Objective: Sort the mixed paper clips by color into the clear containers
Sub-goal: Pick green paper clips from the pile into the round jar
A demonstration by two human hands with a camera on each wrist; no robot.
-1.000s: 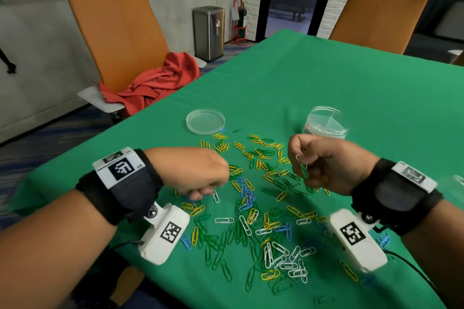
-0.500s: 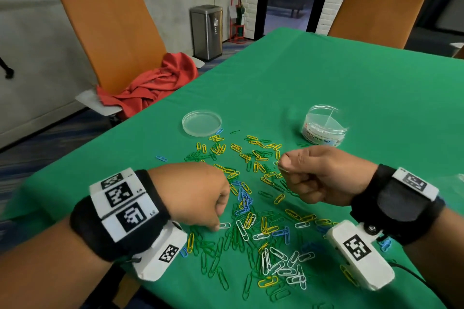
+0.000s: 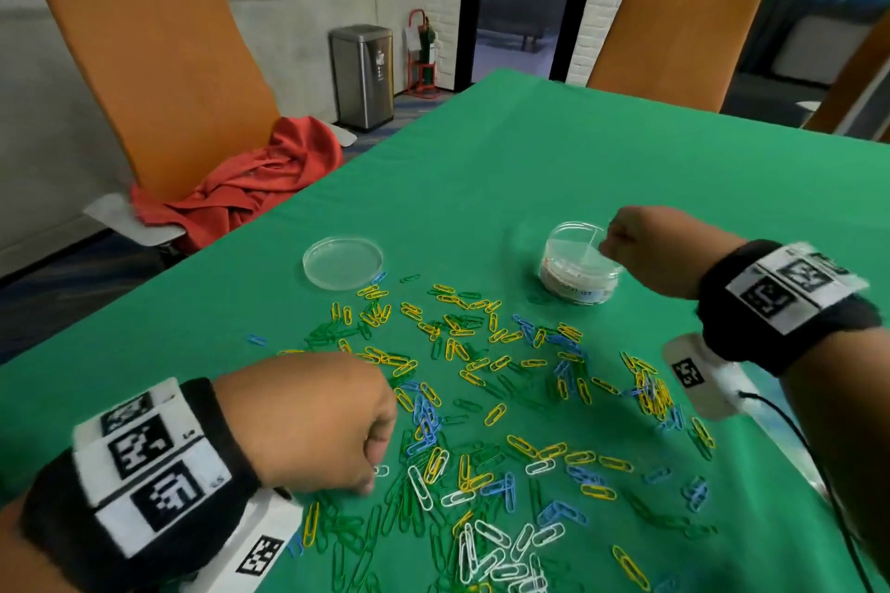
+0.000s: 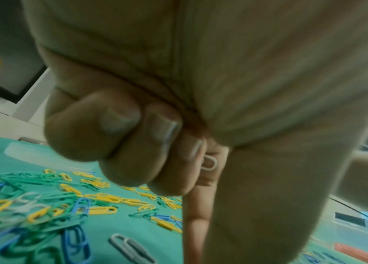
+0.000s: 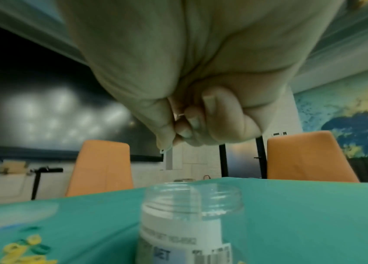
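Mixed yellow, green, blue and white paper clips [image 3: 486,400] lie scattered on the green table [image 3: 578,169]. My left hand [image 3: 373,472] is low over the near left of the pile, fingers curled. The left wrist view shows a white paper clip [image 4: 209,163] tucked inside those curled fingers [image 4: 169,135]. My right hand [image 3: 609,241] is curled at the right rim of the clear divided jar [image 3: 580,262]. In the right wrist view this hand [image 5: 173,139] pinches a pale paper clip [image 5: 163,151] above the open jar [image 5: 192,201].
A clear round lid [image 3: 343,262] lies flat behind the pile on the left. Orange chairs [image 3: 159,53] stand at the left and far sides, one carrying a red cloth [image 3: 250,183]. A cable [image 3: 818,472] trails from my right wrist along the table's right edge.
My right hand has lifted off the pile and moved back and right to the jar's rim. My left hand has slid nearer to me, to the white clips.
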